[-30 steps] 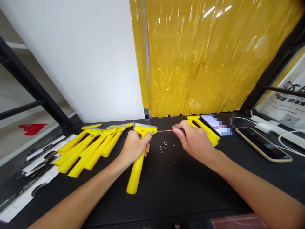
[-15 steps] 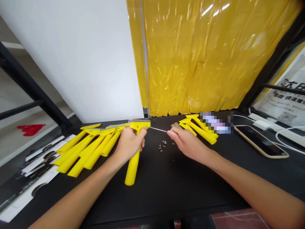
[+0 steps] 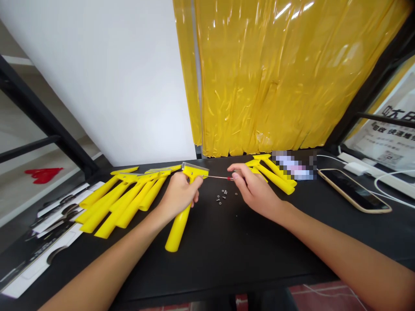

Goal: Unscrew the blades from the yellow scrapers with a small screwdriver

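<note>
My left hand [image 3: 178, 195] is shut around the neck of a yellow plastic scraper [image 3: 179, 226], whose metal-edged head [image 3: 194, 172] points away from me. My right hand [image 3: 252, 191] pinches a slim screwdriver [image 3: 218, 177] with a red handle. Its thin shaft reaches left, and its tip is at or very near the scraper head. Several small metal screws and nuts [image 3: 222, 197] lie on the black table [image 3: 246, 242] just below the gap between my hands.
Several yellow scrapers [image 3: 129, 198] lie in a heap left of my left hand, and a smaller heap [image 3: 270, 175] stands beyond my right hand. A smartphone [image 3: 353, 191], cables and a power strip [image 3: 372, 166] sit to the right. White packaged cards [image 3: 55, 231] lie at the left edge.
The screwdriver's shaft has come back to the scraper head, with its red handle showing again. The scraper head has tilted slightly, and the view has shifted a little.
</note>
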The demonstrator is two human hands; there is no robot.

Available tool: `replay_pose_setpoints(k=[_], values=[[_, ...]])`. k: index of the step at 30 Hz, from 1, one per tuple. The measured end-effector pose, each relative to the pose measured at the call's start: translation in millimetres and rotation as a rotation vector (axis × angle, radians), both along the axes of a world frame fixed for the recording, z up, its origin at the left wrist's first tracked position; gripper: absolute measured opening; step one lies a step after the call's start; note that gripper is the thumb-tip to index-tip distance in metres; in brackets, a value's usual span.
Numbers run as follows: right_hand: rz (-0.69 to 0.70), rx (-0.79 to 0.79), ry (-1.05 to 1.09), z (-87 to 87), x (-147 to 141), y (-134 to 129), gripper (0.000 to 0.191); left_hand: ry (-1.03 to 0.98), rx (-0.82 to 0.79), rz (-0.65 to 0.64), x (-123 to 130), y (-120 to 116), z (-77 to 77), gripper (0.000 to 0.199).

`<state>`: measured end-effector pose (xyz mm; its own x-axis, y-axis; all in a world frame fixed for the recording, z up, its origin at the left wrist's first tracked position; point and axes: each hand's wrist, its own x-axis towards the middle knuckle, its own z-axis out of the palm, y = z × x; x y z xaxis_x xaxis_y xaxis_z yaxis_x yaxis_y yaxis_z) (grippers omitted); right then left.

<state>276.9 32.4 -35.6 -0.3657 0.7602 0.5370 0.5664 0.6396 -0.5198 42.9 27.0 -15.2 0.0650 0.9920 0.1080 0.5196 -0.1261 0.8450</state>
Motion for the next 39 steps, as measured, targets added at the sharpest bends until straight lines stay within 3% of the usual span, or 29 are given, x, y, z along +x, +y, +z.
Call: replay_pose_setpoints(k=[4,10,16,24,30,35,39], values=[[0.049,0.037,0.055,2.5,1,-1,0.036,-0.048,-0.022,-0.024,2,-2,-1.7,0.032],[-0.053,-0.019,-0.067,1.8,2,4,0.030,-0.185,-0.090,-0.049,4,5,-14.1,0.026],[-0.051,0.024,-0.040,-5.0,0,8,0.033,-0.299,-0.182,-0.057,7,12,-26.2,0.026],[-0.046,-0.026,-0.100,-2.0,2,8,0.024,-0.279,-0.202,-0.084,9,12,-32.5,0.029],[-0.024,-0.009,-0.027,1.2,1,4,0.027,-0.255,-0.214,-0.100,8,16,-40.9,0.029],[-0.026,-0.068,-0.058,5.8,3,3,0.031,-0.236,-0.215,-0.104,7,17,-42.6,0.030],[-0.007,-0.019,-0.111,6.4,2,0,0.039,-0.227,-0.214,-0.097,8,16,-41.4,0.030]])
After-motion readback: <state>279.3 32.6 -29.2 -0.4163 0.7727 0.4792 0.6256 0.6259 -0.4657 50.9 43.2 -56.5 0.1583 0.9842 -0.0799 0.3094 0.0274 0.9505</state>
